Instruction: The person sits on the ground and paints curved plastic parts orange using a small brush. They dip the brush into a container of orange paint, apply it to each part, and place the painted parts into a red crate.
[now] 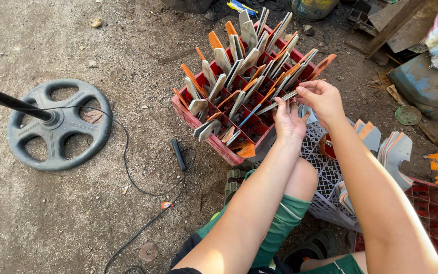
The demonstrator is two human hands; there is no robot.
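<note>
My knees are nearest, in green shorts [285, 223], with a sandal [313, 248] on the dirt below. Just beyond my left knee sits a grey mesh basket [325, 182], and to its right a second red crate [429, 213] lies flat, with a fan of grey and orange blades [394, 152] leaning above it.

My left hand [289, 121] reaches out over the basket's far edge, fingers stretched forward and loosely together, their tips touching a thin grey blade [275, 104] that lies slanted across the near corner of the red crate [214, 144]. My right hand [321, 97] is just beside it, a little farther, thumb and forefinger pinching the upper end of that same blade.

The red crate is tilted and split into small cells, each stuffed with upright blades [249, 61], grey and orange, leaning in all directions.

On the dirt to the left lies a small black stick-like thing [179, 155], with a black cable [128, 172] trailing by. Farther left stands a round dark fan base [59, 124] with its pole [11, 101].

Beyond the crate, at the right, a blue container [424, 83] lies among planks and scrap.
</note>
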